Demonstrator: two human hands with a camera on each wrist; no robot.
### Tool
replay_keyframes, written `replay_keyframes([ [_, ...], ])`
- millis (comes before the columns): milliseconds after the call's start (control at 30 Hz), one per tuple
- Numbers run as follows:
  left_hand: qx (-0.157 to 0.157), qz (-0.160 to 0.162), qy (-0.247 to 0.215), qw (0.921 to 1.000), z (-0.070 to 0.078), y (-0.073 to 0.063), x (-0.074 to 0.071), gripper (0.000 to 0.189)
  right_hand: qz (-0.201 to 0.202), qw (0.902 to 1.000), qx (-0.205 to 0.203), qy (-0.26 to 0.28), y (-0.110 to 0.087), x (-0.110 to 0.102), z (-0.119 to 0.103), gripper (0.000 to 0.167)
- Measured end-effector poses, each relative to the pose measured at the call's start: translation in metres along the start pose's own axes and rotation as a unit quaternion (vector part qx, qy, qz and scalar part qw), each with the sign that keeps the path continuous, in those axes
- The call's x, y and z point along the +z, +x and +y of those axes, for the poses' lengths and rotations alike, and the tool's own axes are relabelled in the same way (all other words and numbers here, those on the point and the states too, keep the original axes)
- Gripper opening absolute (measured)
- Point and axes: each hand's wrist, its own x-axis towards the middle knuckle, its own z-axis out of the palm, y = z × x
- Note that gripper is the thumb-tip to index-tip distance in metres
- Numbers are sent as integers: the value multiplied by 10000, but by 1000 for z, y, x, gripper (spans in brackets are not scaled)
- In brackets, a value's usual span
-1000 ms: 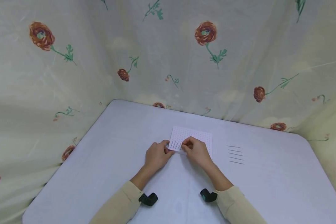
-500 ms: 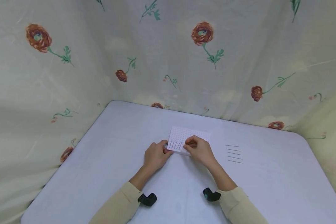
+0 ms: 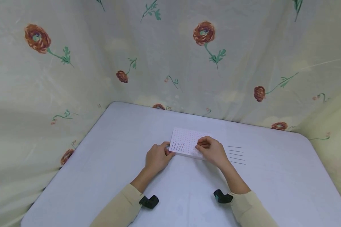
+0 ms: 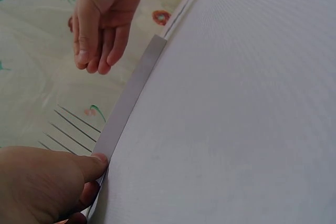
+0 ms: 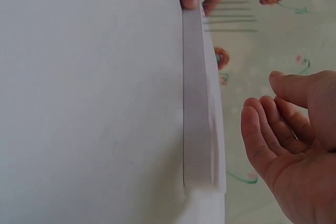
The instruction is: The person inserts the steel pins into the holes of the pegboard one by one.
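Observation:
A white board with a grid of small holes (image 3: 187,136) lies on the table. Its near left corner is gripped by my left hand (image 3: 158,156), the thumb (image 4: 97,163) pressing the side edge in the left wrist view. Several thin dark rods (image 3: 177,147) stand upright in a row at the board's left end; the left wrist view shows these pins (image 4: 70,137) side by side. Above the board's right part hovers my right hand (image 3: 215,153), fingers loosely bent with nothing between thumb and fingertips, as the right wrist view of this hand (image 5: 294,129) shows.
Several more thin dark rods (image 3: 236,151) lie in a spaced column on the white table (image 3: 272,176), right of the board. A flowered curtain (image 3: 159,63) hangs along the table's back and sides. Each wrist wears a small black camera (image 3: 149,201).
My right hand has moved off the row of rods and rightward across the board, leaving a rod standing and its fingers loosened. The left hand keeps its hold on the corner.

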Motion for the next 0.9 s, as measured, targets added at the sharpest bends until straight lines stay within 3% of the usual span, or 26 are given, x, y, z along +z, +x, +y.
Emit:
replay_keyframes([
  [900,-62,47,-137,9999,6,-4,-3,47,317,9955,733,-516,-43,-95,73,36],
])
